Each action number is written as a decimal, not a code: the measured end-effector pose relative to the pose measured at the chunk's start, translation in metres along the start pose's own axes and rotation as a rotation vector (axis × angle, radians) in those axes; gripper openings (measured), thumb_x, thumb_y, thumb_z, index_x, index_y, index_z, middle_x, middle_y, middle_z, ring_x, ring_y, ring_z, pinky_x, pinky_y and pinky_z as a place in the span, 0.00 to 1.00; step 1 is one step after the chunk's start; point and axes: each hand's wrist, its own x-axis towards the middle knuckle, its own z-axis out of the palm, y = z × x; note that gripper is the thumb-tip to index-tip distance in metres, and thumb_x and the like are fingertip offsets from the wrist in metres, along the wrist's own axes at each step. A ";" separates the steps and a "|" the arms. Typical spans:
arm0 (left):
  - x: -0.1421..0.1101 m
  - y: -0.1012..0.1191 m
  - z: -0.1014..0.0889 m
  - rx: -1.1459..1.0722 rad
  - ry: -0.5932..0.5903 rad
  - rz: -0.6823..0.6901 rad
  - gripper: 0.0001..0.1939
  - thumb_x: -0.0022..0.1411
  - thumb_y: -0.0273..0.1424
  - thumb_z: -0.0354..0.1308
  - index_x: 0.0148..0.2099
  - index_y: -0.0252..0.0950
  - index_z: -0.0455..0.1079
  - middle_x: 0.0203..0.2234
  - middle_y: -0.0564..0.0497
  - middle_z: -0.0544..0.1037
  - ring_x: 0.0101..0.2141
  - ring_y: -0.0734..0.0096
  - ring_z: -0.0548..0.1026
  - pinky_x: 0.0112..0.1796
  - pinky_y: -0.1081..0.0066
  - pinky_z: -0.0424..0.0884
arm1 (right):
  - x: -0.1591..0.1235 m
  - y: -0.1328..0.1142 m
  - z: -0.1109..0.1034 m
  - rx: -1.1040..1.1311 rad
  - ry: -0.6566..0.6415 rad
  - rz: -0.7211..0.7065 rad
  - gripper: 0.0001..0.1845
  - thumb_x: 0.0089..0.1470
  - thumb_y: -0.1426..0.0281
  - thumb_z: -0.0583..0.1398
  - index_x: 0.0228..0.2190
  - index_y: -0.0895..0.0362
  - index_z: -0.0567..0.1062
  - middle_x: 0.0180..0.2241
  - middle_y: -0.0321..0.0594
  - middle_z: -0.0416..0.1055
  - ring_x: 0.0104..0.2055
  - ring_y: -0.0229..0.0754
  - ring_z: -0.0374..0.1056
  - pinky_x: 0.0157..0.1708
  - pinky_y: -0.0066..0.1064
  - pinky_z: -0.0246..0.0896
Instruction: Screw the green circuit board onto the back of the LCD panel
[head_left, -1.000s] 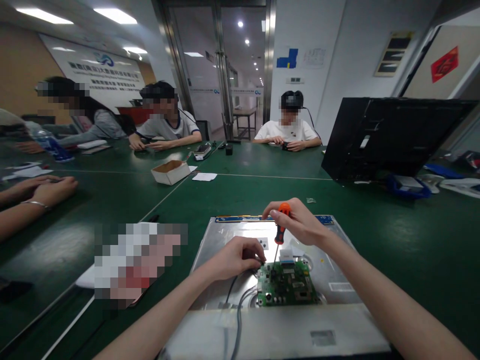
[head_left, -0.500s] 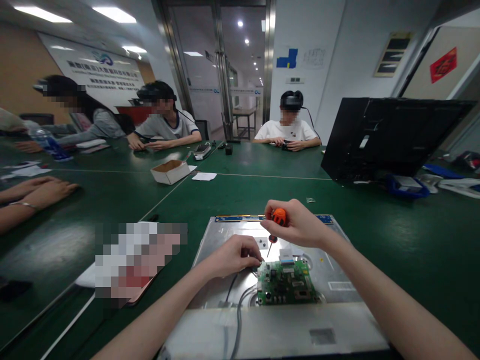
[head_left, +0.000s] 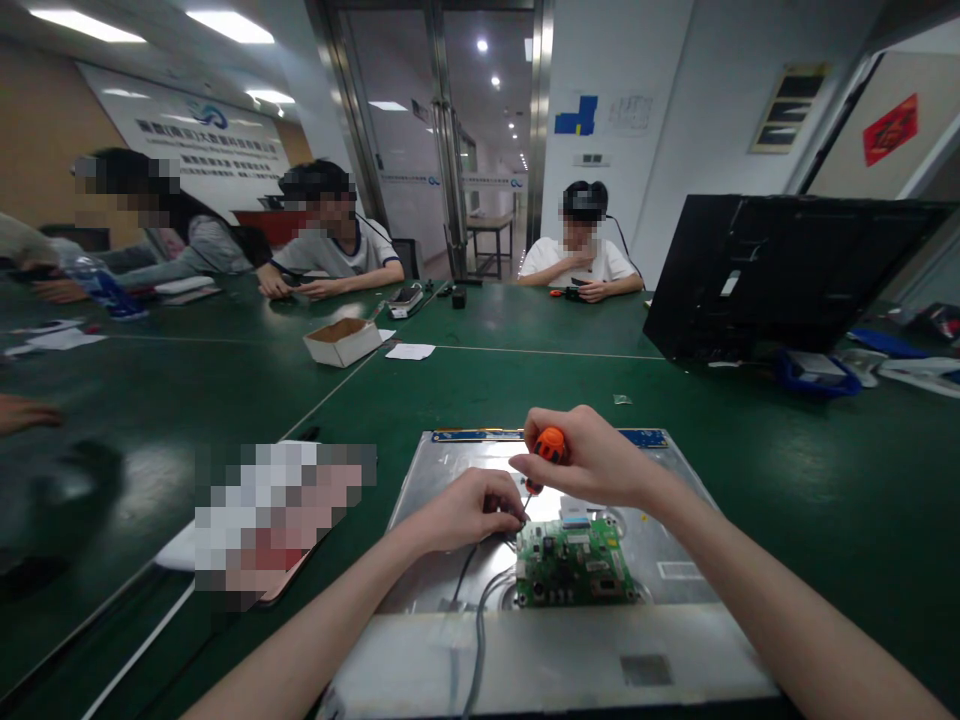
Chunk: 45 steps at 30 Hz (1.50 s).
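My right hand grips the orange-and-black handle of a screwdriver, its thin shaft slanting down to the left. The tip meets the upper left corner of a green circuit board; whether it sits in a screw is too small to tell. Beside that corner my left hand is closed, thumb and fingers pinched together; what lies between them is hidden. The board rests on the silver metal back of a display panel. Grey cables run along the panel, left of the board.
A pixelated flat item with a pink edge lies left of the panel. Farther off are an open white box, a paper slip and a large black screen housing. Several people sit around the green table.
My right hand has lowered the screwdriver down and left, bringing its tip to the board's corner beside my left hand. At far left, another person's hands have drawn back.
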 end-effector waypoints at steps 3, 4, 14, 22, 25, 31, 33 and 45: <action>0.000 0.000 -0.001 0.019 -0.012 0.005 0.05 0.52 0.21 0.60 0.30 0.34 0.76 0.25 0.53 0.76 0.28 0.72 0.71 0.31 0.74 0.65 | 0.001 0.000 0.001 -0.004 -0.022 0.011 0.15 0.57 0.58 0.57 0.26 0.55 0.64 0.21 0.29 0.60 0.22 0.32 0.54 0.23 0.26 0.48; 0.000 0.000 -0.001 0.023 -0.016 0.005 0.05 0.53 0.21 0.61 0.30 0.34 0.76 0.26 0.53 0.76 0.29 0.71 0.71 0.32 0.74 0.66 | 0.001 0.000 0.001 -0.011 -0.022 0.011 0.16 0.57 0.57 0.57 0.26 0.55 0.64 0.20 0.29 0.60 0.21 0.32 0.54 0.23 0.26 0.48; 0.000 0.002 0.000 0.016 -0.020 -0.001 0.05 0.53 0.22 0.60 0.31 0.34 0.77 0.26 0.53 0.77 0.30 0.71 0.72 0.32 0.74 0.65 | 0.001 -0.001 0.011 -0.341 0.075 0.007 0.15 0.58 0.58 0.57 0.41 0.55 0.65 0.25 0.33 0.68 0.23 0.35 0.58 0.25 0.28 0.46; 0.001 -0.006 0.000 -0.018 -0.032 0.044 0.06 0.53 0.22 0.60 0.32 0.35 0.77 0.29 0.53 0.77 0.30 0.71 0.72 0.32 0.74 0.66 | -0.004 -0.016 0.003 -0.324 -0.005 -0.080 0.11 0.58 0.64 0.55 0.41 0.57 0.65 0.35 0.39 0.71 0.29 0.37 0.63 0.27 0.29 0.49; 0.002 -0.008 0.000 -0.021 -0.036 0.057 0.05 0.52 0.21 0.61 0.32 0.35 0.76 0.29 0.53 0.76 0.31 0.71 0.71 0.33 0.74 0.67 | -0.006 -0.018 0.001 -0.302 -0.029 -0.081 0.11 0.56 0.68 0.55 0.41 0.58 0.65 0.32 0.37 0.71 0.28 0.36 0.62 0.27 0.29 0.48; 0.002 -0.007 -0.001 0.006 -0.047 0.048 0.05 0.53 0.22 0.61 0.31 0.35 0.77 0.29 0.53 0.76 0.31 0.70 0.71 0.33 0.74 0.67 | -0.006 -0.018 0.003 -0.380 -0.033 -0.062 0.13 0.57 0.69 0.55 0.44 0.57 0.65 0.33 0.38 0.75 0.28 0.37 0.65 0.25 0.30 0.45; 0.001 -0.005 0.000 0.005 -0.031 0.042 0.04 0.52 0.22 0.61 0.30 0.34 0.76 0.28 0.53 0.76 0.30 0.71 0.71 0.32 0.74 0.67 | -0.005 -0.019 0.003 -0.407 -0.036 -0.079 0.10 0.59 0.67 0.55 0.43 0.56 0.66 0.34 0.37 0.75 0.29 0.38 0.66 0.25 0.30 0.45; 0.001 -0.009 0.000 0.004 -0.018 0.015 0.02 0.51 0.23 0.61 0.30 0.34 0.74 0.25 0.54 0.75 0.27 0.72 0.69 0.29 0.75 0.64 | -0.007 -0.021 -0.002 -0.411 -0.062 -0.064 0.14 0.54 0.72 0.56 0.44 0.57 0.66 0.36 0.39 0.74 0.30 0.37 0.67 0.26 0.29 0.47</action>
